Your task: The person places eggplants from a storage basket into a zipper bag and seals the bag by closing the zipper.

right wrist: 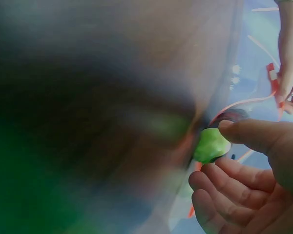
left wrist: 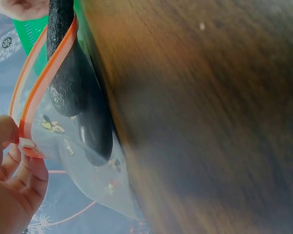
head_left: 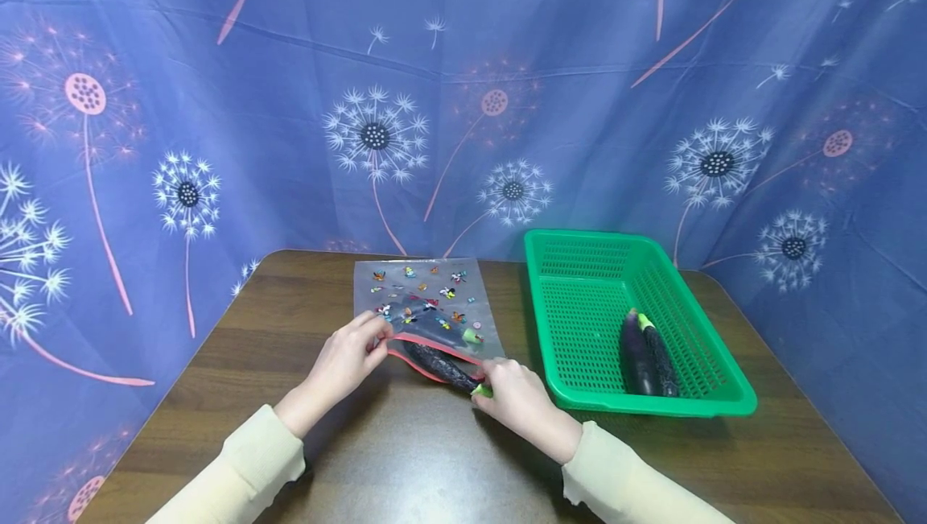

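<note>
A clear zip bag with small cartoon prints and an orange-red zip edge lies on the table, its mouth open toward me. My left hand pinches the left corner of that edge; the left wrist view shows thumb and fingers on it. A wrinkled dark eggplant lies partly inside the mouth. At its green stem end, my right hand holds it between thumb and fingers, beside the bag's right corner. A smooth dark eggplant lies deeper inside the bag.
A green plastic basket stands to the right of the bag. Inside lie a smooth purple eggplant and a bumpy dark one with a green stem. A blue dandelion-print cloth hangs behind the brown wooden table.
</note>
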Demonstrator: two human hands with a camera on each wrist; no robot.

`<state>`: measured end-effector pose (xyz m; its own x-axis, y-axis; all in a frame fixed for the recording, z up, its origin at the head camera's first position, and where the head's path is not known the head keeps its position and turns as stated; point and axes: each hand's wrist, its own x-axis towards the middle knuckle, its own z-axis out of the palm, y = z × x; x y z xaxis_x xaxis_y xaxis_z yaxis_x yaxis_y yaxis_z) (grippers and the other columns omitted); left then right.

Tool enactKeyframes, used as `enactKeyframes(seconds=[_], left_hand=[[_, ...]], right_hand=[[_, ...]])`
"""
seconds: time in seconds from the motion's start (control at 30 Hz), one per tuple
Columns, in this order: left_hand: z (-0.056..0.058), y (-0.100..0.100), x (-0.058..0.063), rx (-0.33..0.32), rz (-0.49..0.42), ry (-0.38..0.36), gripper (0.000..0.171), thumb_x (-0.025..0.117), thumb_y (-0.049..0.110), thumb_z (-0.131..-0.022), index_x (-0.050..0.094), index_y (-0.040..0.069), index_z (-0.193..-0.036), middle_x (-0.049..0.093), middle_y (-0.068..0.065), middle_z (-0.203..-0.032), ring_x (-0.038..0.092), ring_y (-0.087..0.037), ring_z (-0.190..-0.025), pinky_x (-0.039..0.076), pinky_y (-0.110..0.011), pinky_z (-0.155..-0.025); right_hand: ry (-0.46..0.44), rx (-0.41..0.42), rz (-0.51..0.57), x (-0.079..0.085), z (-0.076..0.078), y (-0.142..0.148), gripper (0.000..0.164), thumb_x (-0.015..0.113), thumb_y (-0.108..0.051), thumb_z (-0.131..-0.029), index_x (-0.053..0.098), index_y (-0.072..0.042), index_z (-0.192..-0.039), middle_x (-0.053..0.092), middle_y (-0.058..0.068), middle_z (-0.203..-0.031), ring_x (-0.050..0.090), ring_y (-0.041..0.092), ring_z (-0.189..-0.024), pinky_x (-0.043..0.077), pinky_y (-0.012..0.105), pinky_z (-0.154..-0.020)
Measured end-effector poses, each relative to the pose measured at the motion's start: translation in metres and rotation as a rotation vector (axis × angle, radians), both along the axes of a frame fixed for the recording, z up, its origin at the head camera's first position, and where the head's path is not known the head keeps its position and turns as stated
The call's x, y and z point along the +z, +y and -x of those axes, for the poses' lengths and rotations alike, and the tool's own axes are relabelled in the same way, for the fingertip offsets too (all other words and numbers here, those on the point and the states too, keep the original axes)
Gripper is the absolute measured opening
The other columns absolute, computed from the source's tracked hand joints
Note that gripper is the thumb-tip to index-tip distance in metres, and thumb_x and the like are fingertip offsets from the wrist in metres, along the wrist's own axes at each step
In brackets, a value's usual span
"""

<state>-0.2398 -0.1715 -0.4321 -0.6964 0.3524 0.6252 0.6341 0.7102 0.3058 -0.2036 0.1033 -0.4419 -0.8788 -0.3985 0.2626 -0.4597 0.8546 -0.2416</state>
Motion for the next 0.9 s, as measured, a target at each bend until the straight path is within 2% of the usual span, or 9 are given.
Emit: enactKeyframes(seconds=[0.17, 0.37, 0.47, 0.67, 0.9], left_hand=[[0.0, 0.0, 0.0, 0.005, -0.001, 0.002, 0.015, 0.061, 0.002, -0.074, 0.062, 0.015, -0.081, 0.055, 0.007, -0.079, 0.046, -0.004, -0.058, 0.036, -0.019, -0.048], [0.0, -0.001, -0.001, -0.002, 0.004, -0.002, 0.015, 0.06, 0.002, -0.074, 0.062, 0.015, -0.082, 0.055, 0.005, -0.079, 0.047, -0.005, -0.058, 0.037, -0.02, -0.049], [0.0, -0.001, -0.001, -0.004, 0.008, -0.016, 0.015, 0.06, 0.003, -0.075, 0.062, 0.015, -0.083, 0.056, 0.005, -0.08, 0.048, -0.005, -0.059, 0.037, -0.02, -0.049], [0.0, -0.001, 0.001, -0.005, 0.015, -0.016, 0.018, 0.063, 0.001, -0.074, 0.063, 0.017, -0.083, 0.055, 0.008, -0.08, 0.046, -0.003, -0.059, 0.038, -0.02, -0.05], [0.001, 0.0, 0.001, -0.01, 0.013, 0.01, 0.019, 0.064, 0.0, -0.073, 0.062, 0.017, -0.081, 0.052, 0.009, -0.079, 0.045, -0.003, -0.058, 0.035, -0.018, -0.048]], right_hand=[[0.0, 0.022, 0.004, -0.007, -0.003, 0.013, 0.022, 0.08, -0.014, -0.066, 0.062, -0.009, -0.077, 0.054, -0.003, -0.066, 0.049, 0.011, -0.057, 0.042, 0.028, -0.049], [0.074, 0.047, 0.004, -0.012, -0.003, 0.016, 0.019, 0.078, -0.006, -0.065, 0.06, -0.009, -0.069, 0.057, -0.001, -0.062, 0.054, 0.015, -0.056, 0.043, 0.03, -0.049], [0.093, 0.037, 0.006, -0.012, -0.002, 0.014, 0.018, 0.077, -0.006, -0.066, 0.06, -0.01, -0.066, 0.058, -0.001, -0.061, 0.056, 0.016, -0.055, 0.044, 0.03, -0.049], [0.042, -0.024, -0.007, -0.009, 0.002, 0.006, 0.013, 0.077, -0.012, -0.07, 0.063, -0.012, -0.069, 0.059, -0.001, -0.063, 0.054, 0.014, -0.056, 0.043, 0.03, -0.047], [0.096, -0.045, 0.002, -0.004, 0.008, -0.006, 0.014, 0.076, -0.015, -0.069, 0.062, -0.016, -0.066, 0.057, -0.004, -0.059, 0.055, 0.017, -0.052, 0.038, 0.032, -0.042]])
